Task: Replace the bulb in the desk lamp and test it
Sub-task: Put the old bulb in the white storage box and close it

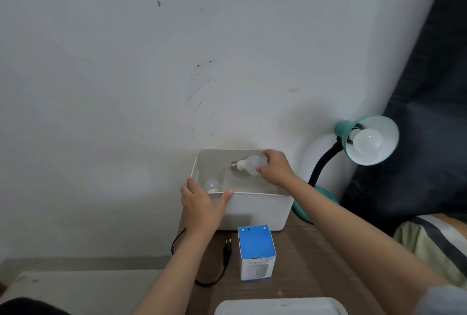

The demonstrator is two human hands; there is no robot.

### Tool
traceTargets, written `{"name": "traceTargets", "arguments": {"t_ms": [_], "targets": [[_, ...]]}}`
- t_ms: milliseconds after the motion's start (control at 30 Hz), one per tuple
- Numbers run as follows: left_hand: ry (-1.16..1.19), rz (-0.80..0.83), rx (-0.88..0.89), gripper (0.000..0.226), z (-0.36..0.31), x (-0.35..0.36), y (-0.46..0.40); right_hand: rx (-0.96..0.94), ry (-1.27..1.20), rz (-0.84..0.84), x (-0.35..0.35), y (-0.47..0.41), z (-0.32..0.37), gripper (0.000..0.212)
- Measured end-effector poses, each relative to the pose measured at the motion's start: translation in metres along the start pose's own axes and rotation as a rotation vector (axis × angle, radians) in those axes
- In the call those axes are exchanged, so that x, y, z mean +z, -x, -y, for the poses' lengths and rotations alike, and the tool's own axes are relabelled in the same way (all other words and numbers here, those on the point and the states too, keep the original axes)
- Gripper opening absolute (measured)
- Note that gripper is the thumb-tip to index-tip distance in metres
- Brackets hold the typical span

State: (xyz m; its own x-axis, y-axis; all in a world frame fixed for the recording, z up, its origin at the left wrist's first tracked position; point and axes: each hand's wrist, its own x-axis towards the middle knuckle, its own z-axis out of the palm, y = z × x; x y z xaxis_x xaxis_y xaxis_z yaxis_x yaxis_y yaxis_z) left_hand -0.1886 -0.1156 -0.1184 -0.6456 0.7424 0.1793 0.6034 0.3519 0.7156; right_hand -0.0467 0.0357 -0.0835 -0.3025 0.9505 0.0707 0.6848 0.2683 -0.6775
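Gripping, right hand (276,169): fingers curled around the frosted globe of a white bulb (250,165), held sideways over the inside of the bin, ribbed metal screw base pointing left.
Left hand (202,204): clamped on the near-left corner of the bin, thumb lying along the near rim, fingers wrapped over the left wall; holds nothing else.
Bin (255,210): white, smooth plastic, rectangular with rounded corners, open top; stands on the table against the wall.
Second bulb (212,185): round, frosted, resting in the bin's near-left corner, just beyond the left hand.
Desk lamp (366,139): teal cone shade, glossy pale inside, on a black bendable neck, right of the bin; a frosted bulb sits in its socket, unlit.
Plug (228,244): black, two round pins, lying loose on the table with its cord looping left.
Carton (256,251): small blue-and-white cardboard box, upright, just in front of the bin.
Table (298,246): brown wood-grain surface.
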Motion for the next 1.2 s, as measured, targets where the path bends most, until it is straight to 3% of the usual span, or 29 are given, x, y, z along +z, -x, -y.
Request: {"name": "traceTargets", "arguments": {"t_ms": [200,300,500,600,700,800,933,1200], "targets": [[-0.009,0.132,-0.088,0.113,-0.012,-0.018,-0.005,-0.081,-0.064,-0.025,-0.033,0.076,0.011,0.057],[0.066,0.116,-0.131,0.113,-0.012,-0.025,0.012,-0.129,-0.075,-0.032,-0.046,0.133,0.006,0.056],[0.102,0.189,-0.066,0.081,0.013,-0.028,0.107,-0.021,-0.003,0.047,-0.048,0.246,-0.044,0.059],[0.001,0.367,-0.070,0.080,0.034,-0.027,0.162,0.071,0.110,0.120,-0.036,0.289,-0.079,0.058],[-0.147,0.425,-0.049,0.069,0.052,-0.028,0.202,0.166,0.185,0.168,-0.025,0.318,-0.103,0.060],[-0.233,0.481,-0.034,0.073,0.057,-0.028,0.228,0.272,0.257,0.211,-0.018,0.337,-0.114,0.070],[-0.391,0.567,-0.023,0.064,0.054,-0.027,0.244,0.309,0.246,0.238,-0.006,0.348,-0.120,0.071],[-0.248,0.469,-0.045,0.054,0.056,-0.030,0.261,0.330,0.156,0.090,0.004,0.363,-0.116,0.065]]}}
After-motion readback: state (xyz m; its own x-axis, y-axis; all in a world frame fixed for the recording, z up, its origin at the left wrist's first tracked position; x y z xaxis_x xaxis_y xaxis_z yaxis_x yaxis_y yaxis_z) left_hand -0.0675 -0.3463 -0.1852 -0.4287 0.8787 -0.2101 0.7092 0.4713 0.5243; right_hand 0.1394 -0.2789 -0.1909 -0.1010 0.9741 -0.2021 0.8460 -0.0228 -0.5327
